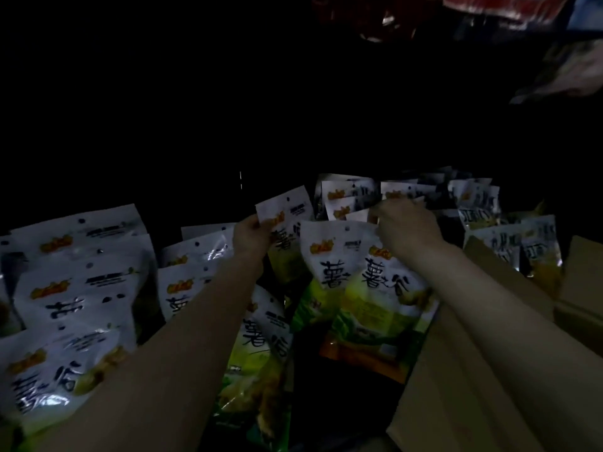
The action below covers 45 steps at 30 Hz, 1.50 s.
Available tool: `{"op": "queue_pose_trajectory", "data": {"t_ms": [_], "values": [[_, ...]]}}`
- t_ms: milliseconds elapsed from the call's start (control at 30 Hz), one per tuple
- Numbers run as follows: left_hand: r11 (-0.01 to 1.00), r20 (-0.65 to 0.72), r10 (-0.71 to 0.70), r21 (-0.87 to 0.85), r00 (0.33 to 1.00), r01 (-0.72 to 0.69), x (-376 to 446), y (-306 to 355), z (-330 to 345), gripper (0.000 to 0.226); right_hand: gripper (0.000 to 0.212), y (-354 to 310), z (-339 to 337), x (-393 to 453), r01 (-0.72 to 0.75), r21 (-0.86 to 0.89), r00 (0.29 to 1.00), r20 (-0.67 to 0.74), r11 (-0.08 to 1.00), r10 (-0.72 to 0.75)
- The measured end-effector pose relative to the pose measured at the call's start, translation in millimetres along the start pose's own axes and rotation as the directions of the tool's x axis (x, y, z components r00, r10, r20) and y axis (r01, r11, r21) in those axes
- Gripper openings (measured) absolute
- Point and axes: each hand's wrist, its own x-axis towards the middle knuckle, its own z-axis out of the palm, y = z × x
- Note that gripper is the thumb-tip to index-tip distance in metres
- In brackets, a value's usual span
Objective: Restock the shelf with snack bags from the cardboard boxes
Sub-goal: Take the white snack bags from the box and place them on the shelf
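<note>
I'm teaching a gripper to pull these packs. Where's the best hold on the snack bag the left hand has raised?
Probably the flat sealed top strip, from above: the snack bag stands upright, its top clear of its neighbours, and the left hand already pinches its upper left corner.

Far above the right hand [408,226], glossy red packets [489,6] hung in the dark, with a blue package [585,11] at their right. Lower, up and to that hand's right, lay a blurred pale wrapper [574,73]. Above the left hand [253,236], a thin pale streak [240,179] showed.
</note>
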Motion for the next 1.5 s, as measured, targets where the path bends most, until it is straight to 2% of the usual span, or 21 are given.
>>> {"op": "queue_pose_trajectory", "data": {"t_ms": [133,233,300,433,500,567,600,667,700,733,800,867,967,1100,1200,1300,1367,1500], "values": [[0.988,0.062,0.103,0.110,0.993,-0.109,16.7,1.7,-2.0,0.032,0.038,-32.2,2.9,17.8,0.134,-0.109,0.990,0.054,0.985,-0.128],[0.966,0.086,0.132,0.212,0.988,-0.147,25.4,1.9,-4.8,0.043,0.041,-57.0,10.0,36.5,0.125,-0.120,0.988,0.103,0.985,-0.112],[0.939,0.044,0.188,0.284,0.981,-0.193,27.1,-4.7,-16.5,0.055,0.047,-68.0,23.7,41.3,0.078,-0.049,0.992,0.106,0.996,-0.073],[0.930,-0.162,0.213,0.336,0.964,-0.149,13.2,-19.2,-50.5,0.045,0.062,-74.8,51.6,33.6,0.056,0.100,0.992,0.109,0.993,-0.067],[0.858,-0.107,0.239,0.488,0.965,-0.158,2.9,-29.4,-60.7,0.037,0.066,-67.4,56.4,27.7,0.024,0.161,0.992,0.120,0.987,-0.043],[0.736,0.057,0.127,0.664,0.990,-0.133,-9.9,-38.8,-60.8,0.039,0.068,-53.2,59.1,23.1,0.004,0.081,0.985,0.171,0.997,-0.018],[0.622,0.153,0.015,0.772,0.988,-0.129,-15.8,-43.3,-60.2,0.044,0.074,-45.4,61.4,21.6,-0.007,0.008,0.973,0.231,1.000,0.005],[0.251,0.257,-0.192,0.946,0.947,-0.205,-27.1,-45.8,-59.9,0.062,0.085,-36.1,63.9,16.8,-0.056,-0.057,0.929,0.363,0.997,0.073],[0.080,0.272,-0.224,0.962,0.936,-0.260,-31.9,-44.7,-61.2,0.069,0.085,-34.7,64.8,13.4,-0.087,-0.030,0.909,0.406,0.996,0.092],[-0.032,0.288,-0.200,0.953,0.937,-0.300,-36.7,-41.2,-62.5,0.069,0.080,-34.8,63.6,10.0,-0.104,0.018,0.903,0.420,0.994,0.086],[-0.122,0.334,-0.079,0.932,0.939,-0.341,-39.5,-36.8,-67.3,0.052,0.057,-35.8,57.1,5.9,-0.056,0.120,0.921,0.389,0.991,0.005],[-0.093,0.328,-0.015,0.940,0.945,-0.328,-42.1,-30.7,-75.5,0.041,0.041,-38.8,46.3,3.0,0.039,0.190,0.928,0.358,0.981,-0.106],[0.028,0.241,-0.057,0.970,0.969,-0.240,-41.3,-22.6,-94.2,0.038,0.040,-46.8,38.4,5.1,0.136,0.267,0.946,0.253,0.954,-0.205],[0.100,0.138,-0.066,0.986,0.988,-0.131,-43.0,-13.5,-124.2,0.038,0.056,-77.2,38.3,17.3,0.123,0.144,0.986,0.093,0.982,-0.137],[0.119,0.088,-0.029,0.989,0.996,-0.084,-43.4,-13.1,-135.9,0.042,0.072,-94.6,37.5,14.8,0.146,0.109,0.981,0.112,0.983,-0.158],[0.249,0.066,0.011,0.966,0.998,-0.067,-44.5,-17.0,-129.9,0.042,0.069,-85.5,30.1,2.3,0.177,0.069,0.975,0.128,0.982,-0.184],[0.303,0.085,0.082,0.947,0.993,-0.107,-47.6,-14.7,-113.5,0.042,0.060,-65.1,15.3,-10.0,0.150,0.044,0.984,0.093,0.988,-0.154],[0.386,0.167,0.198,0.893,0.966,-0.233,-73.1,2.4,-57.5,0.038,0.047,-6.8,-17.6,-50.4,-0.035,0.107,0.997,0.072,0.994,0.027]]}}
